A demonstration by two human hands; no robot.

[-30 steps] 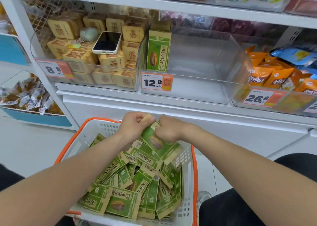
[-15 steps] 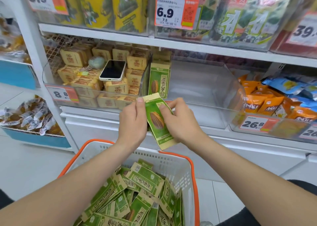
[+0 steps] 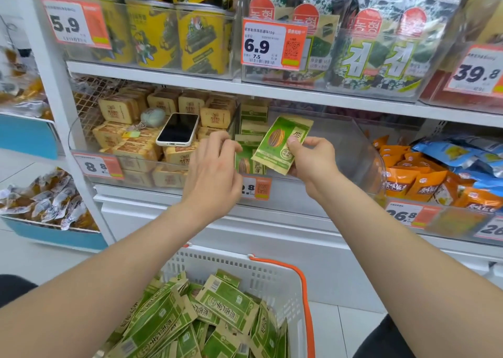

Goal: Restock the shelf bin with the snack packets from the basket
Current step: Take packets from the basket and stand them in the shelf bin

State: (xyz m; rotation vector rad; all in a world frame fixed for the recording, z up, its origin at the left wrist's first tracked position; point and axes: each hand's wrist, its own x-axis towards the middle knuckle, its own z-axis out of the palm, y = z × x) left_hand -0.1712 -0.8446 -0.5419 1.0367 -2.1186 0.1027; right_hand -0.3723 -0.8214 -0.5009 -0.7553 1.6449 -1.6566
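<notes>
My right hand (image 3: 313, 159) grips one green snack packet (image 3: 283, 144) at its lower right corner: the thumb (image 3: 295, 140) lies across the printed face and the other fingers curl behind it, closed onto the foil. The packet is tilted, top edge leaning to the right, and hangs over the front lip of the clear shelf bin (image 3: 353, 145), just right of the packets already standing there. Its face shows a green panel with a striped sunflower seed, a tan border and a round seal near the bottom. My left hand (image 3: 215, 175) is at the bin's near left corner with the fingers loosely curved and partly spread; the fingertips (image 3: 231, 146) reach the top of the standing packet (image 3: 246, 163) at the front of the row, but I cannot tell whether they pinch it or only touch it. That row occupies the left side of the bin; the remainder to the right is bare plastic. A price tag (image 3: 257, 189) on the bin front is partly covered by my left hand. Near me, below both forearms, the white basket (image 3: 272, 270) with an orange rim holds a loose pile of the same green packets (image 3: 215, 319) lying at mixed angles. In the bin to the left, a phone (image 3: 178, 129) lies face up on tan boxes (image 3: 119, 110).
</notes>
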